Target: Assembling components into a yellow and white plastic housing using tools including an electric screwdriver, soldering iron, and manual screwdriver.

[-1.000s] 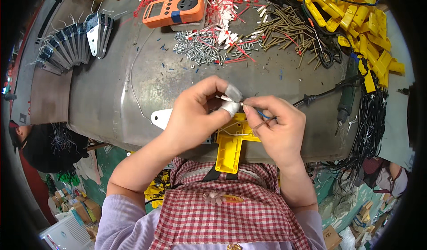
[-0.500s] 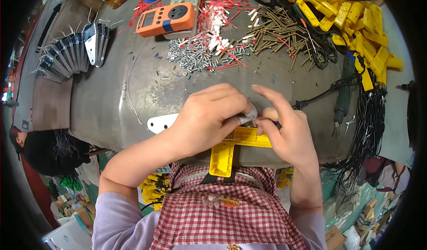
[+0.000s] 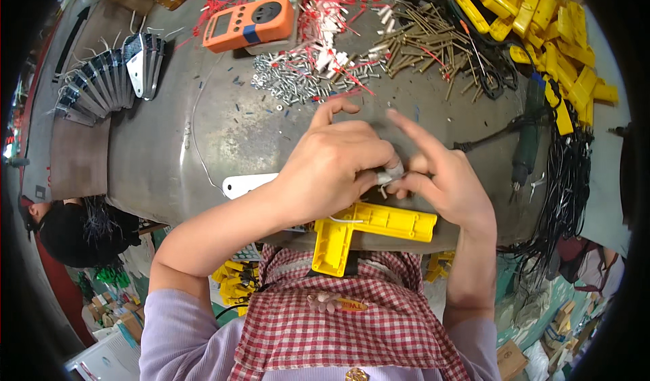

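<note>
My left hand (image 3: 332, 161) and my right hand (image 3: 450, 181) meet above the table's near edge, both pinching at fingertip level. A greyish wrapping shows at my left fingertips, and a short pale wire end (image 3: 384, 191) sticks out below them. Whatever lies between my right thumb and fingers is too small to make out; its index finger points away. Below the hands rests a yellow T-shaped plastic housing half (image 3: 332, 249), hollow side up, with a thin white wire (image 3: 347, 220) across its joint. A white plate with holes (image 3: 240, 185) is partly hidden by my left forearm.
Beyond my hands lie screws and nuts (image 3: 291, 79), white connectors with red wires (image 3: 328, 32), long brass-coloured screws (image 3: 426, 39) and an orange meter (image 3: 249, 25). Yellow housings (image 3: 542, 29) fill the far right, near a dark electric screwdriver (image 3: 525, 137). White-faced parts (image 3: 112, 76) stand left.
Both hands have lifted slightly away from the yellow housing, which has turned a little and shows more of itself. A left finger now extends outward.
</note>
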The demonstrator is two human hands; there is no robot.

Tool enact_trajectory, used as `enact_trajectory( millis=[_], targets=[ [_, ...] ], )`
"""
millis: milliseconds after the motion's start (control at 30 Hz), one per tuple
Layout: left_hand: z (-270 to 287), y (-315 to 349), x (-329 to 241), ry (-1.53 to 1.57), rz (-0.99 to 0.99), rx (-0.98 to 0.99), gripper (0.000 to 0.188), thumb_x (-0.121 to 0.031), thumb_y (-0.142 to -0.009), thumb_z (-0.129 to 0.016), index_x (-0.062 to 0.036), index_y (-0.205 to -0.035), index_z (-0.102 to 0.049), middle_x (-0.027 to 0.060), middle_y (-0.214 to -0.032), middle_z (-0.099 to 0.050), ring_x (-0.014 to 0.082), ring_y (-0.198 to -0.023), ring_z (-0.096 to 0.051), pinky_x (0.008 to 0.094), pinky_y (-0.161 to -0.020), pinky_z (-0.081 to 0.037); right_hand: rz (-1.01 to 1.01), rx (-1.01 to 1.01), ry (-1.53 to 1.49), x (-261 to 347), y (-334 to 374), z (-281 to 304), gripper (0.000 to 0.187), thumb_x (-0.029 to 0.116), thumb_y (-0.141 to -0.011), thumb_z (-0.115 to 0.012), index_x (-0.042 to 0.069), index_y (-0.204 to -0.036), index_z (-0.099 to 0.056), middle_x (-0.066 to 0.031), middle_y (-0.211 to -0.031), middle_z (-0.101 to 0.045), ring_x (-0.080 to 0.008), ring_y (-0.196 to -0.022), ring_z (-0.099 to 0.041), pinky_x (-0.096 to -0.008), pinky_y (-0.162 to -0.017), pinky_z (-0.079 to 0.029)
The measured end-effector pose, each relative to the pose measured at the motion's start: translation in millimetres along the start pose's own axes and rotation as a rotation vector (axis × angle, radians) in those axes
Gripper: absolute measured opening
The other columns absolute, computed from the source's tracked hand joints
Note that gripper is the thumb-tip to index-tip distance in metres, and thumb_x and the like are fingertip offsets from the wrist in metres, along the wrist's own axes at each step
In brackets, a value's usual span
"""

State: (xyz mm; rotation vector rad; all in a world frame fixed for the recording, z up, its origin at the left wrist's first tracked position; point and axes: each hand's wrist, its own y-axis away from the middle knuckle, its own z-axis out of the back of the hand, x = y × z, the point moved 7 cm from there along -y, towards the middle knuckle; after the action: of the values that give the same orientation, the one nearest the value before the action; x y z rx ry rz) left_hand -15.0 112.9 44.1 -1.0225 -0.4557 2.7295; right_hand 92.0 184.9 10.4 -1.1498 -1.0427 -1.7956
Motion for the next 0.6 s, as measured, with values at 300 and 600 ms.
enact_trajectory(
  millis=[300,600],
  targets=[
    [14.3,-16.4,39.1,0.622,0.170,0.083,0.022,-0.010,-0.075,-0.071,-0.0059,-0.096,-0.067,0.0037,-0.090,-0.067,0.0160,-0.087,-0.062,0.0341,-0.094,-0.043,-0.080,-0.091,-0.576,16.2,24.5,-17.5,0.057,0.009,-0.087,-0.058,0.010,-0.140,-0.037,-0.0016,-0.061,-0.050,-0.0059,-0.057,-0.045,-0.0221,-0.058,-0.042],
    [24.1,-35.2,116.5,-0.552,0.309,-0.154,0.016,-0.007,-0.075,-0.062,-0.0020,-0.090,-0.063,0.0142,-0.090,-0.060,0.0341,-0.093,-0.056,0.0411,-0.083,-0.046,0.176,-0.074,-0.142,32.9,-4.0,-59.7,0.016,0.018,-0.096,-0.048,0.005,-0.104,-0.053,-0.0122,-0.076,-0.063,-0.0274,-0.073,-0.067,-0.0352,-0.060,-0.048]
  ],
)
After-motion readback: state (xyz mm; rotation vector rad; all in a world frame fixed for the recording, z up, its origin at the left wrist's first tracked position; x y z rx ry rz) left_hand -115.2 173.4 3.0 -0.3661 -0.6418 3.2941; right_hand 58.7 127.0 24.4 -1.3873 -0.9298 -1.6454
